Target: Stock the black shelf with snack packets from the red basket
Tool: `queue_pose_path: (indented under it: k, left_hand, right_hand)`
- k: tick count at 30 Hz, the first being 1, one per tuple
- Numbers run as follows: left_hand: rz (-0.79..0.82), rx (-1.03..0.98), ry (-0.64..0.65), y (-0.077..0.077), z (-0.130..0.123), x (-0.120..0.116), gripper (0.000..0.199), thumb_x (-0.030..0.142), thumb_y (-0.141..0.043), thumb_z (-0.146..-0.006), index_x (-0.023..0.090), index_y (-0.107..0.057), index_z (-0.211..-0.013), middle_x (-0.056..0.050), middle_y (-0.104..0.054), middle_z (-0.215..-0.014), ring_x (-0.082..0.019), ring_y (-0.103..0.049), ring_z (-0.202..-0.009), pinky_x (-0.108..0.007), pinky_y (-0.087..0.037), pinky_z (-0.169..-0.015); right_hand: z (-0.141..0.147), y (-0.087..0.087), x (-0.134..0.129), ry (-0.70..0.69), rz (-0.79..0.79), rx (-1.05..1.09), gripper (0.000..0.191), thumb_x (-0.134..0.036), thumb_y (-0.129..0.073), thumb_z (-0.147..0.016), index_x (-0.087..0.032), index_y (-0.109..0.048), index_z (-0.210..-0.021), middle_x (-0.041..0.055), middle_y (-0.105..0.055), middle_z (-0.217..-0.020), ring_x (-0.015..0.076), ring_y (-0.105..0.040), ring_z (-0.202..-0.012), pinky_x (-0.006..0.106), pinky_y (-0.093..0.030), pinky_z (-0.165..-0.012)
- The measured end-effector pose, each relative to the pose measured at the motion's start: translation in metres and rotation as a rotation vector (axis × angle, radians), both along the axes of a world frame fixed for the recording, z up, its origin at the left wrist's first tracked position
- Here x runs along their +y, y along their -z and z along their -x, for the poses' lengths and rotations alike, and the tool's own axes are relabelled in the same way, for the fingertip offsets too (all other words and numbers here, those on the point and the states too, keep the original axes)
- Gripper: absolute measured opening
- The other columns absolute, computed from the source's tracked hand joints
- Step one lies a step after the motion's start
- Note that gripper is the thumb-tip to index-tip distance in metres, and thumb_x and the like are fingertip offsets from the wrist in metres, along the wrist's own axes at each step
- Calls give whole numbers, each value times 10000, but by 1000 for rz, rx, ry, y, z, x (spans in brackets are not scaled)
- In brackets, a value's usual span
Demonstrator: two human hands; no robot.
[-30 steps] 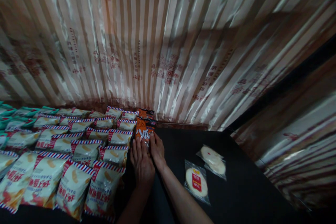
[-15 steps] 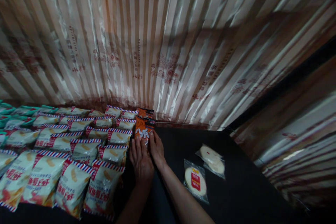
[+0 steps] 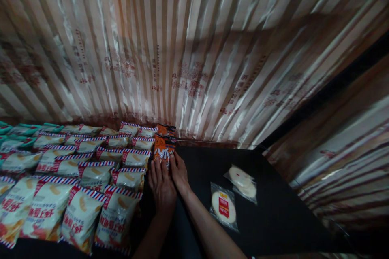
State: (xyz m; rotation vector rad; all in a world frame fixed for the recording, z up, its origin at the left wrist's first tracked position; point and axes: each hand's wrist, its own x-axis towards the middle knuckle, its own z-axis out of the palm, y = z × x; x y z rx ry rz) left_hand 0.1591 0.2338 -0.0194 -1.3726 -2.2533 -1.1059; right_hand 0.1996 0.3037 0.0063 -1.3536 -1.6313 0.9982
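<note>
Striped sheeting [image 3: 194,105] backs a black table [image 3: 202,164], where my left hand [image 3: 164,190] and right hand [image 3: 180,174], fingers extended, grip unclear, touch an orange packet [image 3: 162,143] right of white snack bags [image 3: 135,158], seemingly aligning it, the next move likely calling for gentle pressure.

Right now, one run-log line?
left hand: fingers on front orange snack packet; right hand: at packet's right edge; leftward: striped-edge snack bags; rightward: clear-wrapped white crackers
</note>
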Motion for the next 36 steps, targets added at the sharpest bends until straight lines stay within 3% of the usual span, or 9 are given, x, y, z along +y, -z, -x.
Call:
queue_pose_path:
  k: [5,11,16,22,28,30,33,36]
  left_hand:
    - [-19,-16,8,-2,-1,0,475,169,-371,-853,120,-418,-1323,-156,-416,-1382,-268,-221,-1353,-476,-262,-1051]
    - [-50,6,71,-9,-6,-7,455,214,-375,-871,107,-428,-1310,-169,-396,-1393,-274,-227,-1350,-472,-262,-1052]
    - [-103,53,142,1,-16,-21,450,191,-357,-884,154,-392,-1331,-157,-419,-1380,-244,-252,-1345,-467,-251,-1064]
    - [-169,208,481,3,-29,-56,428,136,-356,-875,113,-396,-1301,-157,-492,-1308,-215,-318,-1315,-372,-410,-983]
    - [-215,267,724,-4,-64,-110,478,97,-321,-852,115,-361,-1328,-140,-545,-1247,-183,-426,-1247,-295,-460,-938]
    - [-235,305,783,4,-78,-129,483,107,-314,-848,118,-360,-1329,-141,-570,-1214,-178,-451,-1226,-278,-477,-913]
    - [-202,309,813,28,-98,-154,493,95,-304,-834,150,-374,-1319,-123,-584,-1198,-161,-491,-1188,-264,-485,-898]
    - [-124,301,733,57,-113,-172,494,95,-358,-812,165,-406,-1299,-112,-558,-1240,-167,-495,-1186,-285,-494,-892]
  right_hand:
    - [-6,0,-9,68,-19,26,591,-525,-372,-846,-126,-517,-1257,138,-548,-1270,229,-479,-1192,385,-329,-1035]
    - [-20,4,-32,121,-67,35,549,-519,-403,-840,-131,-578,-1187,135,-573,-1239,230,-496,-1178,383,-344,-1031]
    - [-36,-6,-58,128,-149,-8,450,-449,-418,-848,-160,-624,-1125,122,-618,-1178,234,-541,-1119,403,-395,-991]
    - [-65,-11,-99,104,-240,-46,349,-268,-442,-823,-200,-641,-1102,93,-641,-1143,213,-566,-1085,387,-430,-972]
    - [-121,0,-156,68,-320,-119,405,-168,-440,-786,-191,-614,-1151,100,-631,-1163,216,-570,-1089,397,-454,-964]
    - [-143,7,-179,75,-353,-154,417,-162,-452,-781,-222,-605,-1164,82,-629,-1169,216,-566,-1096,398,-461,-959]
    - [-174,19,-210,75,-352,-238,412,-171,-446,-802,-263,-596,-1174,62,-624,-1181,215,-562,-1106,399,-465,-958]
    - [-197,29,-231,115,-269,-404,361,-217,-436,-830,-264,-631,-1129,66,-613,-1198,231,-549,-1130,412,-453,-971]
